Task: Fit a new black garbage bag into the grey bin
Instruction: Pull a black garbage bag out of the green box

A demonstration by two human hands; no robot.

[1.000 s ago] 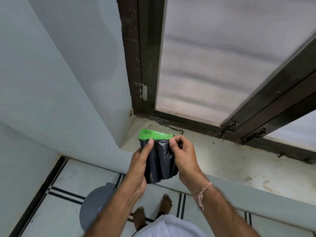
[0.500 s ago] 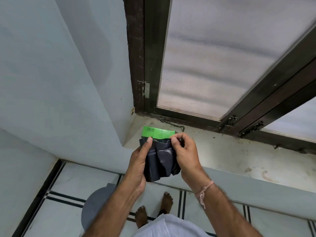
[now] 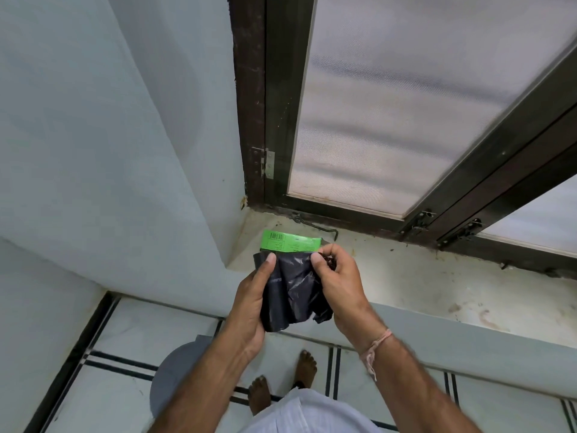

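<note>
Head view: both hands hold the black garbage bag (image 3: 290, 295) at the middle of the picture, out in front of the window sill (image 3: 437, 285). The left hand (image 3: 249, 310) grips the bundle's left side, thumb laid flat near its top edge. The right hand (image 3: 338, 282) pinches the top right corner between thumb and curled fingers. A green label (image 3: 292, 242) shows just above both thumbs. Compared with a second ago, the plastic between the thumbs is more creased and slack, and a loose flap now hangs out under the right palm. Both hands have kept their hold on the same sides. The grey bin (image 3: 175, 376) stands on the floor well below the grip, partly hidden by the left forearm, with nothing fitted in it yet.
</note>
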